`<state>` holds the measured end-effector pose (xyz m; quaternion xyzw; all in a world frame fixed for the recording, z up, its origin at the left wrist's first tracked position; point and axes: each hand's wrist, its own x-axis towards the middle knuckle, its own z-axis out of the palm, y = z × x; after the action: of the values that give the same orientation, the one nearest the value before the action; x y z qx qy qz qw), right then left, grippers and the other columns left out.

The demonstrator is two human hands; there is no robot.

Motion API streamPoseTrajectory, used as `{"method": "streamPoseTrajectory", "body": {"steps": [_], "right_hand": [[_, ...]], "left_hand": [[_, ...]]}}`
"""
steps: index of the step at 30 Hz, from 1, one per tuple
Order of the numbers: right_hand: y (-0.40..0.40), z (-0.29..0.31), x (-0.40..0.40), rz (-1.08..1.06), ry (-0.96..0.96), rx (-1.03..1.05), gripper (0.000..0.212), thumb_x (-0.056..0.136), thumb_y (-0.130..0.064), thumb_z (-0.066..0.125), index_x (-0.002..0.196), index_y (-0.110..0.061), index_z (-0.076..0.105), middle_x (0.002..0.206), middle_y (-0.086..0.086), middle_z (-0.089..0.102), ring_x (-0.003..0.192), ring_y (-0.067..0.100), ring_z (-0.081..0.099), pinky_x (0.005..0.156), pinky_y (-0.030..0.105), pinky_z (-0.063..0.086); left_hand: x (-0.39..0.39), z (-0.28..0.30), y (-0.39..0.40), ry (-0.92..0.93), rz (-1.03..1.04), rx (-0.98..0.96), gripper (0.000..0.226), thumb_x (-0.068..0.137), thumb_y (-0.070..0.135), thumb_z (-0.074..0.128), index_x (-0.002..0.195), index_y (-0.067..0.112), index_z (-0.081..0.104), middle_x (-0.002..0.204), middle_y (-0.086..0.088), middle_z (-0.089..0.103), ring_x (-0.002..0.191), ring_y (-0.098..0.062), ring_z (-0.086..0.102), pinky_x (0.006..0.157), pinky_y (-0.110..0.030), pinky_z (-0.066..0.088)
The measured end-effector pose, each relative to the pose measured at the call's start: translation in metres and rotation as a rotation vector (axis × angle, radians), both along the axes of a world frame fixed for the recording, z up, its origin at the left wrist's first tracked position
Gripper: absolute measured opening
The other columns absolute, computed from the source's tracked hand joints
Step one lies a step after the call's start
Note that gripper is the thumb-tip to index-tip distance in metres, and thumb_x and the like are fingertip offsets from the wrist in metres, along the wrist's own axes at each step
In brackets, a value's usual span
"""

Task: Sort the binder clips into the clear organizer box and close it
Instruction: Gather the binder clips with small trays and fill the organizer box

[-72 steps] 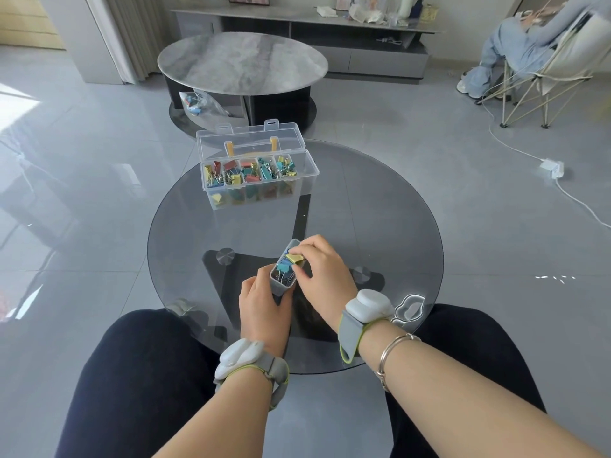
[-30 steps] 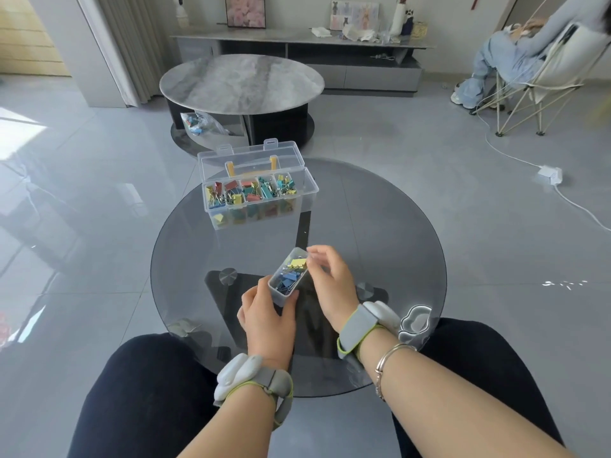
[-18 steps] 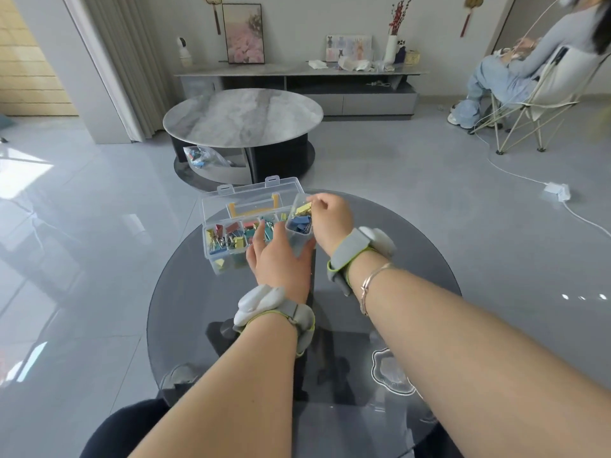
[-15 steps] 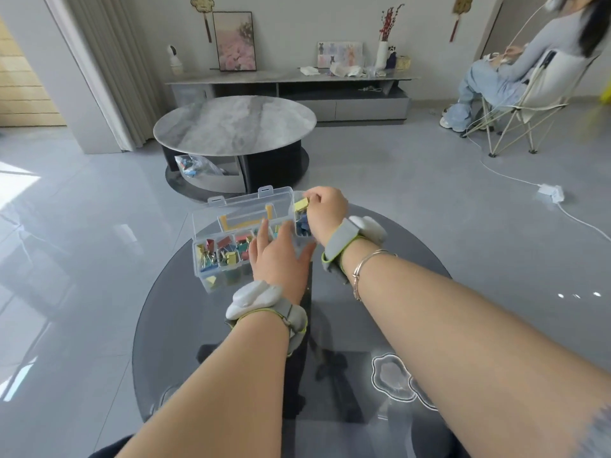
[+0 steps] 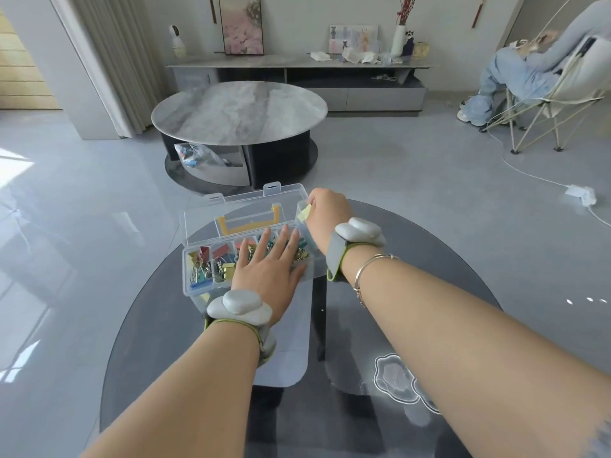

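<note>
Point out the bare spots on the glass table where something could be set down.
Bare glass table lies right of the organizer box beyond the right hand, and left of the left forearm. It is crowded at the box, under the left hand.

Both of my forearms are bare, with no sleeves showing. On each wrist I wear a tracker: a pale grey, rounded, lobed pod on a grey strap edged in yellow-green. My left hand (image 5: 264,272) has its pod sitting on top of the wrist. My right hand (image 5: 327,213) also carries a thin metal bangle just behind the strap.
</note>
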<state>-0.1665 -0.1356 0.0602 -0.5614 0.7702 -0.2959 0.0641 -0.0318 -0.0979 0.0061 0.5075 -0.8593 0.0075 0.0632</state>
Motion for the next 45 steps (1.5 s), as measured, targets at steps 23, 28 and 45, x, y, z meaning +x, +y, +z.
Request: {"method": "streamPoseTrajectory", "body": {"steps": [23, 28, 45], "right_hand": [[0.029, -0.04, -0.015, 0.207, -0.043, 0.29, 0.06, 0.099, -0.018, 0.033, 0.153, -0.024, 0.006, 0.162, 0.003, 0.0, 0.149, 0.025, 0.0, 0.119, 0.043, 0.014], [0.024, -0.04, -0.008, 0.15, -0.413, 0.146, 0.053, 0.101, -0.024, 0.03, 0.152, -0.022, 0.016, 0.153, 0.003, 0.034, 0.137, 0.025, 0.039, 0.108, 0.033, 0.032], [-0.002, -0.021, -0.017, -0.325, -0.494, 0.298, 0.074, 0.099, -0.055, 0.016, 0.135, 0.002, 0.047, 0.139, 0.023, 0.046, 0.129, 0.035, 0.044, 0.108, 0.041, 0.031]], "left_hand": [[-0.004, -0.002, -0.006, -0.011, 0.027, -0.016, 0.057, 0.089, 0.058, -0.009, 0.145, 0.048, -0.011, 0.16, 0.014, 0.0, 0.147, -0.028, -0.004, 0.112, -0.064, -0.001], [0.005, 0.002, -0.009, 0.067, 0.031, -0.106, 0.058, 0.09, 0.066, -0.008, 0.145, 0.049, -0.01, 0.159, 0.016, 0.001, 0.147, -0.024, -0.005, 0.111, -0.06, -0.016], [0.014, 0.003, -0.014, 0.243, 0.438, 0.066, 0.068, 0.083, 0.073, -0.004, 0.144, 0.046, 0.009, 0.157, 0.012, 0.017, 0.139, -0.032, 0.025, 0.097, -0.065, 0.027]]}}
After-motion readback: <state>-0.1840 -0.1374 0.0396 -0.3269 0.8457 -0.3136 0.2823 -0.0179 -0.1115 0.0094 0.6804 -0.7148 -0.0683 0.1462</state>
